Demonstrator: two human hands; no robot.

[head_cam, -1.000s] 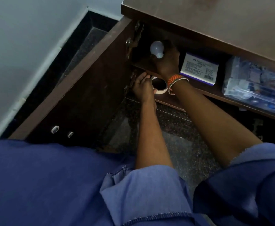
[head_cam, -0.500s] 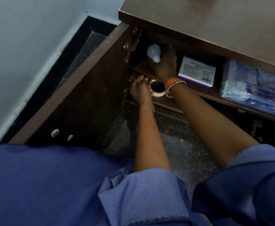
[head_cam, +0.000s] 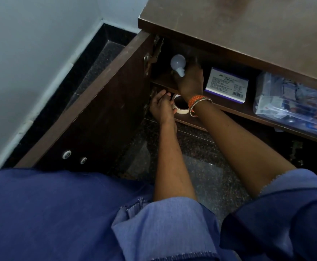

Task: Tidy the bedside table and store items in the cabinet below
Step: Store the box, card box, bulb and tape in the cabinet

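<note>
Holding steady over the last second, the right hand (head_cam: 190, 81) gripped the LED bulb (head_cam: 178, 66) on the cabinet's upper shelf (head_cam: 248, 112), while the left hand (head_cam: 162, 109) pinched the masking tape roll (head_cam: 181, 108) on the lower shelf; neither was released yet.

Both bare arms reach forward, the right hand (head_cam: 190, 80) highest with fingers curled in a grip, the left hand (head_cam: 162, 110) lower and beside it, fingers curled too.
</note>
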